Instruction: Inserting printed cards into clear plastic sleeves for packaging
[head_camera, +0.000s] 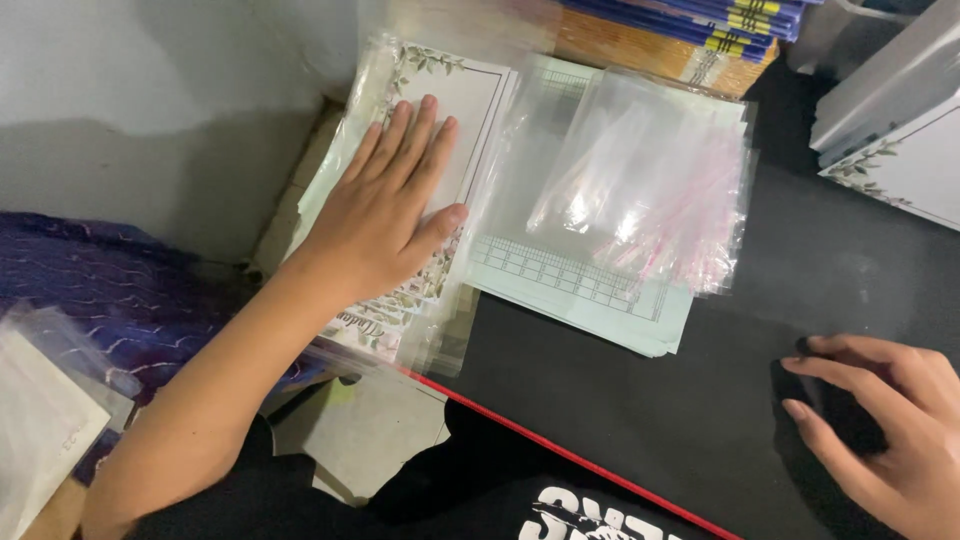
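Left hand (385, 215) lies open, flat, pinning the bagged floral cards (440, 90) beneath it, while right hand (885, 420) rests empty, fingers spread, on the black mat (700, 400)

A white card (440, 120) with a green leaf pattern along its border is seen inside a clear sleeve. The clear bags (640, 180) are marked with pink strips. A pale green sheet (590, 300) is printed with a grid. The mat (700, 400) is black, edged in red.
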